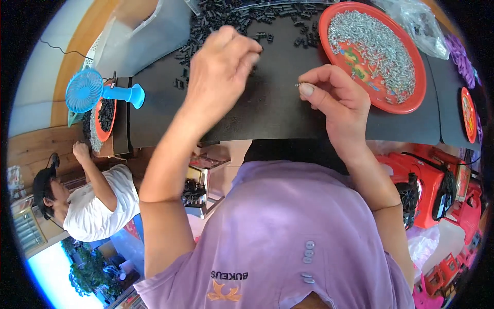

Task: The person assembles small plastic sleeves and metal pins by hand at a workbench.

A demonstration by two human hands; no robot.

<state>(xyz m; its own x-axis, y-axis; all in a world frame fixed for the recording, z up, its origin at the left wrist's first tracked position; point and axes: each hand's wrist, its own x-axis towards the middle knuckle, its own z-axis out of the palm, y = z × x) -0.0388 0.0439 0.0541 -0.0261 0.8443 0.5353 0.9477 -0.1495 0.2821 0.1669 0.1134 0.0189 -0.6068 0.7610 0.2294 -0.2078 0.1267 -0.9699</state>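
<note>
My right hand point(337, 100) pinches a small silver metal piece point(297, 85) between thumb and forefinger, just left of the red plate. The red plate point(373, 100) has a flowered bottom and carries a heap of small silver metal pieces point(378, 41). My left hand point(221, 67) is raised above the black tabletop with its fingers curled together and slightly blurred. What those fingertips hold, if anything, I cannot make out. Beyond and beside the left hand, small black plastic parts point(206, 23) lie heaped and scattered.
A translucent plastic bin point(149, 41) and a blue fan point(87, 91) stand at the left. Behind the plate lies a clear plastic bag point(417, 26); purple strips point(460, 59) are at far right. On the left, a person in white point(103, 206) works by another red plate point(105, 129).
</note>
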